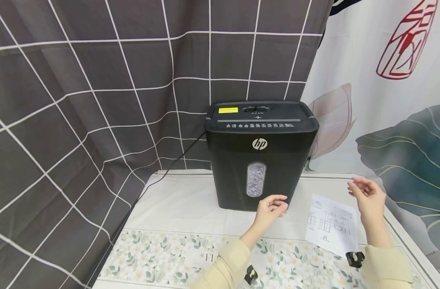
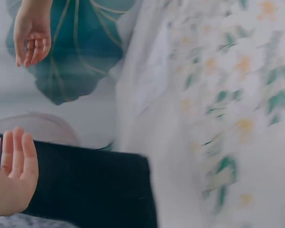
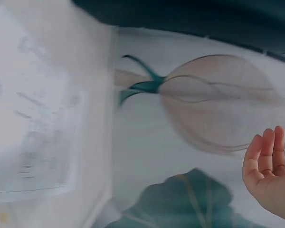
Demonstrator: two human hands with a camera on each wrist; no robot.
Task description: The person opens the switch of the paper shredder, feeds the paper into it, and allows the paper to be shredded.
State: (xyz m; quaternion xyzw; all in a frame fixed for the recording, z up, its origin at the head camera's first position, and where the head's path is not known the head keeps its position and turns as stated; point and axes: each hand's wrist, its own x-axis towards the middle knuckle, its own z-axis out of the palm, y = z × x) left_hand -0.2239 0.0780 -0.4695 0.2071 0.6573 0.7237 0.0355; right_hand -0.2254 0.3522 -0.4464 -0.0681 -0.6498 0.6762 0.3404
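Note:
A black HP paper shredder (image 1: 230, 168) stands at the back of the table, paper shreds showing through its front window. Just in front of its lower right part hovers my left hand (image 1: 271, 208), fingers loosely bent and holding nothing. Farther right my right hand (image 1: 369, 198) is raised, also with nothing in it. Between the hands a printed sheet of paper (image 1: 332, 224) lies flat on the table, close to the right wrist. In the right wrist view the sheet (image 3: 28, 118) is blurred at the left, apart from the right hand (image 3: 273, 173).
A black cord (image 1: 176, 160) runs from the shredder's left side down the table's left edge. The table has a white cover with a floral strip (image 1: 158, 255). A dark checked curtain (image 1: 140, 64) and a pale printed curtain (image 1: 361, 60) hang behind.

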